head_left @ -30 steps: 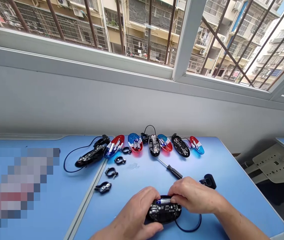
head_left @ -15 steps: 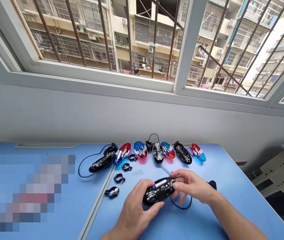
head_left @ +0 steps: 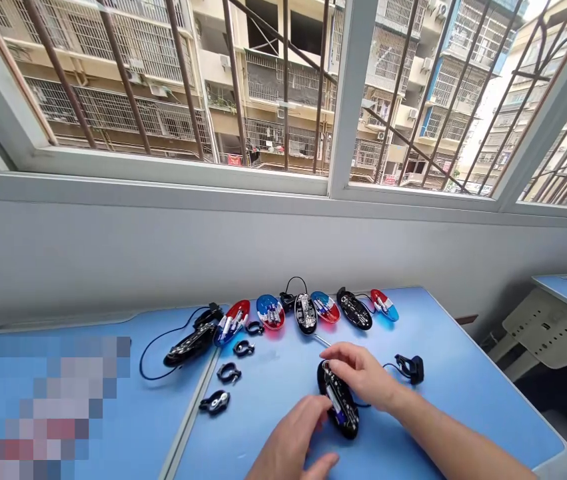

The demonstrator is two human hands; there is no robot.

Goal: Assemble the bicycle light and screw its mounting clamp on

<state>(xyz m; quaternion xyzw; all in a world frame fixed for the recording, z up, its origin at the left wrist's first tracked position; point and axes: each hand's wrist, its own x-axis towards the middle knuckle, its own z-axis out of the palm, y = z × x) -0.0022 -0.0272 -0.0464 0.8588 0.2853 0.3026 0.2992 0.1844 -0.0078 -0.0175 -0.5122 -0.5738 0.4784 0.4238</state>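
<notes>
A black oval light base with a bare circuit board (head_left: 339, 401) lies on the blue table (head_left: 443, 373), long axis pointing away from me. My right hand (head_left: 360, 373) rests over its far end with fingers curled on it. My left hand (head_left: 296, 437) touches its near left side, fingers partly spread. A thin black cable runs from the base to a small black switch clip (head_left: 412, 367) on the right.
At the table's back lies a row of red and blue lenses (head_left: 270, 311) and black bases (head_left: 354, 309). Another black base with cable (head_left: 190, 337) and several black clamp rings (head_left: 228, 372) lie left. A screwdriver shaft (head_left: 320, 339) shows behind my right hand. A second desk (head_left: 543, 327) stands right.
The black base was lifted between both hands, then turned and set down on the table lengthwise. The camera view tilted up and my hands moved right.
</notes>
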